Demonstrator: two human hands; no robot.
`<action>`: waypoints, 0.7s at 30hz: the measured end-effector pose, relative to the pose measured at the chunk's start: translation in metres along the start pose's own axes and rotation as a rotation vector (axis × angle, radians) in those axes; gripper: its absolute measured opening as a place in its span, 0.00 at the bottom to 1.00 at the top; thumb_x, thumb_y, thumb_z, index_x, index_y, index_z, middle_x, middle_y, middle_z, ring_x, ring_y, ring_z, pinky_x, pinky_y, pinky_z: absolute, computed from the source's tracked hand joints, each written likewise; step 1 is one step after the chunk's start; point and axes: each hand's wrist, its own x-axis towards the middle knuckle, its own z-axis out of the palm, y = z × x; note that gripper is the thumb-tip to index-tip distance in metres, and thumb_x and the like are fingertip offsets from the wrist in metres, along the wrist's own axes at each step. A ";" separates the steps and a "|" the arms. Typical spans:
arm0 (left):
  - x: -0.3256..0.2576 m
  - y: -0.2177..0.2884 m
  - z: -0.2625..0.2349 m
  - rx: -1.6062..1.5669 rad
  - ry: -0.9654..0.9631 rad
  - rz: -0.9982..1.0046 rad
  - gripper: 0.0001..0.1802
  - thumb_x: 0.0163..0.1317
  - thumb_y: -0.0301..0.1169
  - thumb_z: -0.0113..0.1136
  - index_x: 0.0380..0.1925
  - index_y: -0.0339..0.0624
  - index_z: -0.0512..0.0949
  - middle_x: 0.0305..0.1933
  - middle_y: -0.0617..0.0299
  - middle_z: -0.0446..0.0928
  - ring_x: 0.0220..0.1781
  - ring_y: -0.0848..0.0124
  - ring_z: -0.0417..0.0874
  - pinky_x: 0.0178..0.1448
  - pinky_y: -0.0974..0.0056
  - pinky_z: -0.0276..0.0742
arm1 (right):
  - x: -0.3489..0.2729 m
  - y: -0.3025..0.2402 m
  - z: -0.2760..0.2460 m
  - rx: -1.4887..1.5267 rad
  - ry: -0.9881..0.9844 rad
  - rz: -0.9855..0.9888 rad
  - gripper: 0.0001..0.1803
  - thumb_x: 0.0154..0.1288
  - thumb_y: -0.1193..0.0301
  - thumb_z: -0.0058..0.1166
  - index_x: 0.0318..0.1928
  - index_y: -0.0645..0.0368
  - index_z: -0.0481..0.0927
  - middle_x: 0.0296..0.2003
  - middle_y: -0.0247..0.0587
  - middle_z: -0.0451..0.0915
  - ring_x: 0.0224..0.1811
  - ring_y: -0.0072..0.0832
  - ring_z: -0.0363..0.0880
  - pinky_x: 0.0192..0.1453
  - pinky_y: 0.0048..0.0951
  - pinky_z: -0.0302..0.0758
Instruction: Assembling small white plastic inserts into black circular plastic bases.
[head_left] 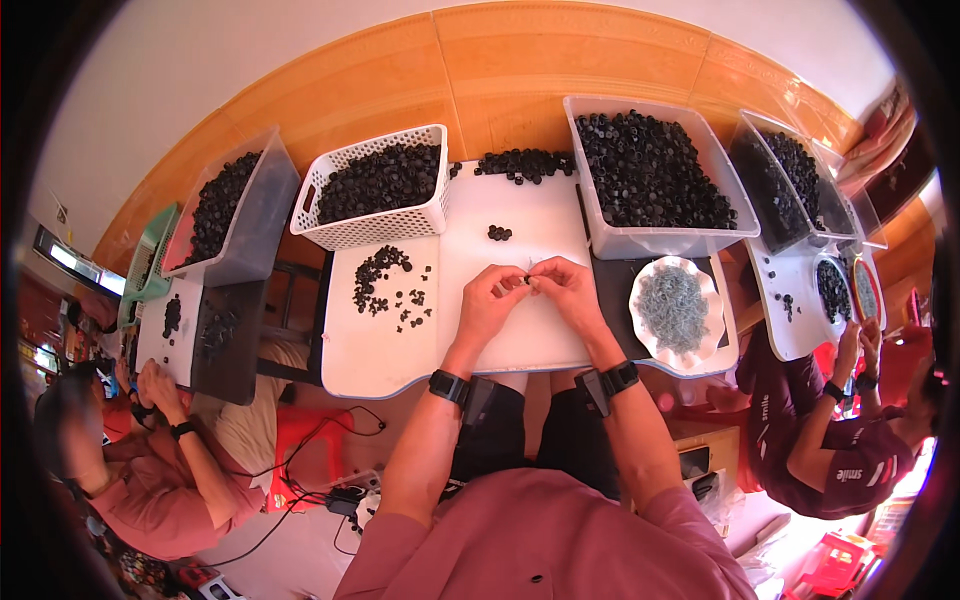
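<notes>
Over the front middle of the white table point(460, 350), my left hand point(488, 300) and my right hand point(566, 288) meet fingertip to fingertip. Both are closed in a pinch around a small black plastic part point(527, 281), mostly covered by the fingers. A small cluster of round black caps point(499, 233) lies just beyond the hands. Left of my left hand, small black pieces point(382, 278) are spread in a loose pile. To the right of my right hand, a white scalloped dish point(714, 320) holds many thin silvery-grey pieces point(672, 305).
At the table's back stand a white perforated basket point(375, 236) and a clear bin point(660, 243), both full of black parts. More black caps point(525, 165) lie between them. Co-workers sit at tables on the left point(180, 450) and right point(830, 450). A cable point(290, 465) trails below left.
</notes>
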 end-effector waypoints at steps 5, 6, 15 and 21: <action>0.001 -0.008 0.001 -0.003 -0.006 0.008 0.13 0.61 0.24 0.72 0.46 0.41 0.85 0.39 0.63 0.86 0.37 0.77 0.83 0.39 0.70 0.77 | -0.001 0.003 -0.001 -0.062 0.083 -0.032 0.08 0.69 0.80 0.61 0.47 0.65 0.86 0.38 0.34 0.87 0.40 0.19 0.85 0.45 0.20 0.79; 0.002 -0.010 0.001 -0.001 -0.013 0.011 0.13 0.61 0.24 0.72 0.46 0.41 0.85 0.39 0.63 0.86 0.37 0.77 0.83 0.39 0.70 0.77 | -0.001 0.004 -0.001 -0.059 0.089 -0.035 0.08 0.69 0.80 0.61 0.47 0.65 0.86 0.38 0.34 0.87 0.40 0.19 0.85 0.45 0.20 0.79; 0.017 -0.026 -0.003 -0.076 0.095 -0.174 0.10 0.70 0.23 0.63 0.49 0.34 0.83 0.43 0.62 0.85 0.42 0.76 0.84 0.49 0.70 0.81 | 0.005 0.012 -0.003 0.027 0.369 -0.206 0.09 0.68 0.83 0.60 0.48 0.68 0.85 0.39 0.35 0.87 0.41 0.19 0.86 0.47 0.21 0.80; 0.034 0.007 -0.007 0.062 0.150 -0.092 0.10 0.69 0.24 0.61 0.48 0.37 0.84 0.43 0.60 0.86 0.41 0.74 0.86 0.47 0.65 0.83 | 0.000 0.008 0.005 -0.298 0.450 -0.183 0.08 0.66 0.79 0.63 0.45 0.66 0.87 0.32 0.34 0.86 0.33 0.16 0.81 0.40 0.22 0.78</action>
